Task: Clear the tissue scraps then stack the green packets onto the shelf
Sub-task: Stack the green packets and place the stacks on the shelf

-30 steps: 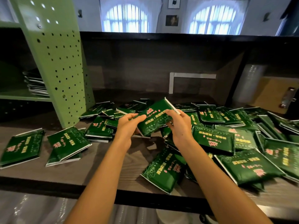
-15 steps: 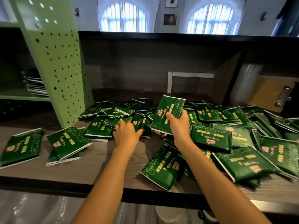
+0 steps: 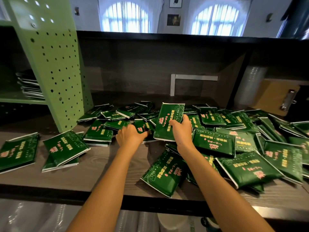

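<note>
— Where was the packet point(image 3: 168, 122)?
— In the right hand point(image 3: 181, 129), gripped at its lower edge, raised over the pile point(image 3: 217, 143) on the tabletop point(image 3: 100, 164); the left hand point(image 3: 130, 135) lay on another packet point(image 3: 144, 127) just beside, fingers bent, grip unclear.
— Around?
— A shelf point(image 3: 21, 101) well left, holding a stack point(image 3: 31, 87); its perforated post point(image 3: 56, 72) stood between.

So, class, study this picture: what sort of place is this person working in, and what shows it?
Probably a storeroom or stock area: many identical green packets lie heaped on a dark wooden shelf, more sit stacked in a green perforated metal rack, and a clipboard sits to the right.
</note>
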A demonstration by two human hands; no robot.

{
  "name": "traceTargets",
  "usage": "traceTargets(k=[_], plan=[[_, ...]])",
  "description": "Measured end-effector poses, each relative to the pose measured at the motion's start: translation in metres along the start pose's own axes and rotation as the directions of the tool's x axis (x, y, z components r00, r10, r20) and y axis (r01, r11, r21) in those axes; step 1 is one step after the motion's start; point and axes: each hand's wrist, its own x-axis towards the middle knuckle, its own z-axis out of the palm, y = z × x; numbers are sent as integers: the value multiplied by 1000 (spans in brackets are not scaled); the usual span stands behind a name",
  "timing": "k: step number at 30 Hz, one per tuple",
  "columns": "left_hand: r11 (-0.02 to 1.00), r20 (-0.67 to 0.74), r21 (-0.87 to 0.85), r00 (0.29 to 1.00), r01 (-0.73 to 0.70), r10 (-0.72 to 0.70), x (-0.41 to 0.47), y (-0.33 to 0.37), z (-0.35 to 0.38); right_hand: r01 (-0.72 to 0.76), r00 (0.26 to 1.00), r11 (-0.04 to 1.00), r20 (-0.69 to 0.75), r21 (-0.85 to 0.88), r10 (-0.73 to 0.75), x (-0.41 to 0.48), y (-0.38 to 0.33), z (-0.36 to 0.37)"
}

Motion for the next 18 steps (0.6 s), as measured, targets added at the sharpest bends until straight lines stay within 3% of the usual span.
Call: traceTargets(k=[5, 7, 11, 15, 16, 18], plan=[[975, 163, -216, 986, 55, -19, 5, -5, -10, 9, 1000, 1000, -2, 19, -9, 1, 0, -2], [923, 101, -382, 995, 53, -16, 2, -8, -14, 8, 1000, 1000, -3, 30, -8, 1, 0, -2], [677, -51, -735, 993, 35, -106, 1, -10, -19, -4, 1000, 999, 2, 46, 3, 3, 1, -1], [405, -8, -914, 999, 9, -40, -3, -8, -25, -24, 999, 999, 26, 36, 23, 4, 3, 1], [362, 25, -932, 1000, 17, 16, -5, -6, -26, -24, 999, 999, 35, 35, 22, 4, 4, 1], [385, 54, -923, 992, 6, 115, -8, -1, -24, -23, 998, 999, 68, 41, 20, 3, 2, 0]])
